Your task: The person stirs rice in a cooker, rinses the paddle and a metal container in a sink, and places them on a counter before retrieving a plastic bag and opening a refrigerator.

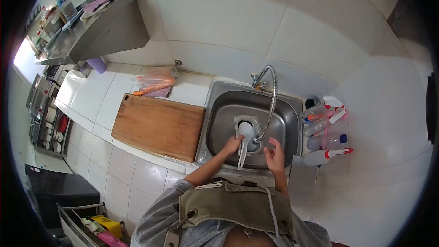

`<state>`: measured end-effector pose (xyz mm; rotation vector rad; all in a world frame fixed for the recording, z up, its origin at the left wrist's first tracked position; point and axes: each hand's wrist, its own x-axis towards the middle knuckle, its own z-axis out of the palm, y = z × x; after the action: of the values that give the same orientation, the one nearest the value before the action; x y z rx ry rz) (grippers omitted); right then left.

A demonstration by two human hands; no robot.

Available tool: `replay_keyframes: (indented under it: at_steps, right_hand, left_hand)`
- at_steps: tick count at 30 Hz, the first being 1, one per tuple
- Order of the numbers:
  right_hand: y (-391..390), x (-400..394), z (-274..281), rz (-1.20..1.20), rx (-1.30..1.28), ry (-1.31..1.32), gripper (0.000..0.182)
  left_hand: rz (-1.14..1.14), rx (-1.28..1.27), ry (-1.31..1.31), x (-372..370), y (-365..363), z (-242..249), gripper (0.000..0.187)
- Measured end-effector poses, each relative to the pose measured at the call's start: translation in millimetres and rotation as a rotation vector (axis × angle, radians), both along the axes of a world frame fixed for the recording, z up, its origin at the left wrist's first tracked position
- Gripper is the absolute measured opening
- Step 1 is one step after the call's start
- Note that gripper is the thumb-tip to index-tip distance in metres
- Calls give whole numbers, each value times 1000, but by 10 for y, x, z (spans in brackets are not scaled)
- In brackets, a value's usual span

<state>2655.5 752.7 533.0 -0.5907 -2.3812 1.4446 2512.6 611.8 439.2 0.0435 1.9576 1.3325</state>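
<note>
My left hand [233, 145] reaches into the steel sink [218, 130], its fingers closed at the neck of a white spoon-like utensil [244, 148]. The utensil's rounded head points toward the back of the sink, and its long handle slants toward me. Beneath the head lies a square metal piece [238, 120], partly covered by the utensil and my fingers. My right hand [274, 155] hovers over the sink's front right part, fingers apart and holding nothing. Between my hands, the end of the flexible faucet hose [275, 91] hangs close to the utensil.
Left of the sink lies a wooden cutting board [157, 126], with a plastic bag of carrots [157, 80] behind it. Several spray and plastic bottles [318, 128] lie along the right side. A steel shelf [109, 29] juts out at the upper left.
</note>
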Motion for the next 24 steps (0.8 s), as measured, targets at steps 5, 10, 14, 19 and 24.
replay_keyframes:
  at_steps: [5, 10, 14, 19, 24]
  right_hand:
    - [-167, -40, 44, 49, 59, 35, 42]
    - [-226, -46, 120, 56, -2, 19, 42]
    - [-117, -26, -4, 53, -14, 47, 42]
    - [-87, -25, 33, 46, 5, 52, 42]
    - [-76, -19, -89, 84, 12, 97, 43]
  left_hand:
    - [-17, 47, 42, 9, -9, -117, 55]
    - [-3, 42, 11, 24, -26, 71, 58]
    - [27, 11, 70, 21, 65, -264, 59]
    - [27, 33, 56, 58, 14, 28, 59]
    - [-1, 70, 55, 86, -29, 156, 62]
